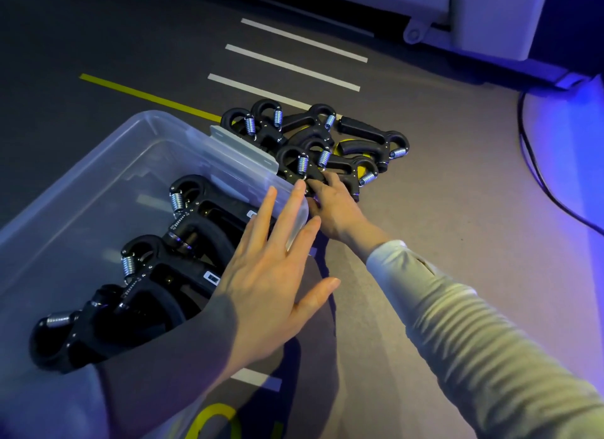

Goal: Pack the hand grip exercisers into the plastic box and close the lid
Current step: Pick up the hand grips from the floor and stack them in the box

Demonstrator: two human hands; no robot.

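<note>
Grey floor [457, 183], white stripes [294, 67], black cable [539, 177] beside exerciser pile [327, 141]

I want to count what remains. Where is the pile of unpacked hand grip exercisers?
In the head view, the pile lies on the floor just beyond the plastic box, at its far right corner, where the right hand reaches it.

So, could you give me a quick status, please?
Left hand flat on box rim. Right hand reaching into floor pile. Several exercisers boxed.

Clear plastic box [98, 164] open, black grip exercisers [157, 259] inside, more exercisers [327, 144] piled beside
</note>
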